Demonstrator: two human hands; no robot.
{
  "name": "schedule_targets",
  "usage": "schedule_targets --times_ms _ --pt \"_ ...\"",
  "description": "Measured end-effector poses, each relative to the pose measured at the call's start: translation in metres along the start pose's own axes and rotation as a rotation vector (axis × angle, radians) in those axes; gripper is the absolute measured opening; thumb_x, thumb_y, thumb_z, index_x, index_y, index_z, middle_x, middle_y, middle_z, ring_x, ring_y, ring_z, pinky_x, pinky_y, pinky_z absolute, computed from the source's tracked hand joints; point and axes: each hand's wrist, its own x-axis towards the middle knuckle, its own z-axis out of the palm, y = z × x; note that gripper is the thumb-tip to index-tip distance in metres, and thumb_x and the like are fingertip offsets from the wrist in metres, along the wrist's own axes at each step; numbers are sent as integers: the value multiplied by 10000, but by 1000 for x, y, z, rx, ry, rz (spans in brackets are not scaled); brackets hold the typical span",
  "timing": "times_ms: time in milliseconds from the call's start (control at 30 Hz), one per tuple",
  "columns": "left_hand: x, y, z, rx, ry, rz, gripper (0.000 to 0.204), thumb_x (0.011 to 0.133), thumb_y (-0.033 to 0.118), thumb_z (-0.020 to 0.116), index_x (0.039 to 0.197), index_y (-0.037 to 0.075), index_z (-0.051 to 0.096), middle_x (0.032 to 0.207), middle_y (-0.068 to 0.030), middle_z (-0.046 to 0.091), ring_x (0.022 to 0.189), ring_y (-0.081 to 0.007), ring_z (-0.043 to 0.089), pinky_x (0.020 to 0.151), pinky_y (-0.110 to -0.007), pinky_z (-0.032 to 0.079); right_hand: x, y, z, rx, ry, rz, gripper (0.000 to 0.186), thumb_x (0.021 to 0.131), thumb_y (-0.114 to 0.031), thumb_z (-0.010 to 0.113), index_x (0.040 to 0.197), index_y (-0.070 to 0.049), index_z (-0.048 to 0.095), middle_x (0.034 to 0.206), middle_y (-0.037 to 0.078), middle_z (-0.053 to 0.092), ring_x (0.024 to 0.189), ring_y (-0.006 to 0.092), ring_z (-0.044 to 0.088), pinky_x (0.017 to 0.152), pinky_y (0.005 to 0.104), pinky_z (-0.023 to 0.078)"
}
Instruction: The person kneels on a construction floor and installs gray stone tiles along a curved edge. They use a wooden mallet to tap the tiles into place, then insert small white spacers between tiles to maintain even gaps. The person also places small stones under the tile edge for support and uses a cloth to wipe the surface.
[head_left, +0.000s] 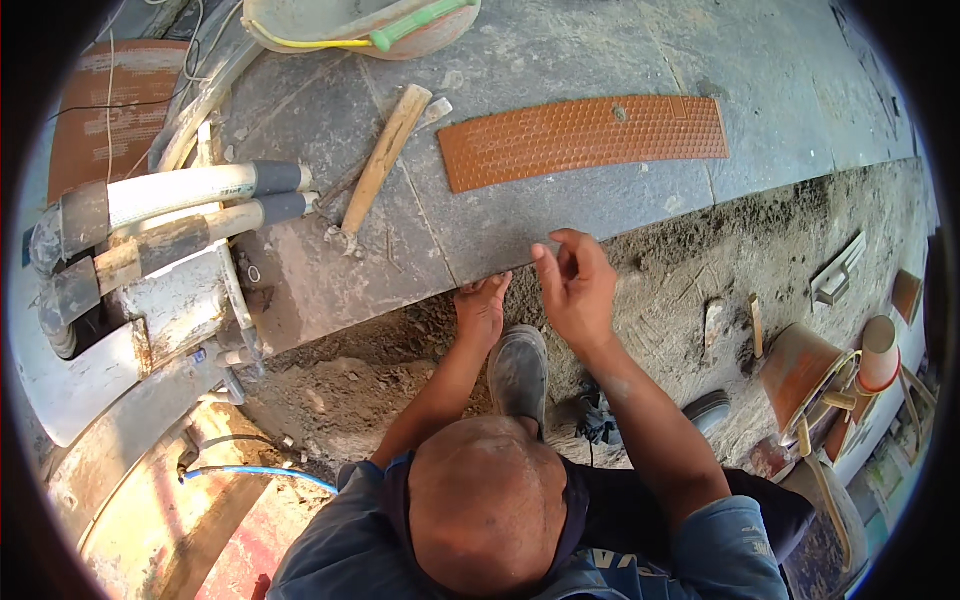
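My left hand [480,308] is at the front edge of a large grey floor tile [560,215], its fingers bent against that edge and partly hidden there. Just to its right, my right hand [580,290] hovers over the edge with thumb and forefinger apart and the other fingers curled; nothing shows in it. A brown-orange strip with a dimpled surface [585,140] lies on the tile beyond my hands. To the left of the strip rests a wooden-handled hammer [388,155]. Below the tile edge is rough, crumbly mortar [370,375], where my grey boot [519,372] stands.
White and grey pipes [190,195] stick out at the left. A basin with a green-handled tool [425,22] sits at the far side. At right are a trowel float [838,270], small hand tools, a tipped bucket [800,375] and a cup-shaped container [879,355]. A blue hose [260,470] lies lower left.
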Motion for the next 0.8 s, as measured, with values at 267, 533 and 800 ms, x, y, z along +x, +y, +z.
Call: schedule_targets --times_ms 267,533,800 --pt "-6 -3 23 -126 -53 -60 394 816 -23 611 1182 46 481 1156 -59 542 1094 -187 513 999 -405 387 9 -103 141 -552 -761 -303 636 746 -369 694 1280 -171 413 1190 116 397 953 300 529 717 390 506" --pt "7 -14 -2 -91 -45 -30 209 809 33 648 989 -22 556 966 -100 603 979 -203 570 1007 -418 391 -11 -74 190 -528 -447 -484 561 744 -171 624 1266 -147 420 1317 96 306 954 280 518 708 391 475" --pt "6 -21 8 -28 -30 -75 146 795 13 649 878 72 544 957 -68 621 992 -206 583 1012 -458 392 12 -72 195 -530 -419 -448 344 781 -139 543 1121 -87 536 1009 54 524 879 243 550 742 366 427"
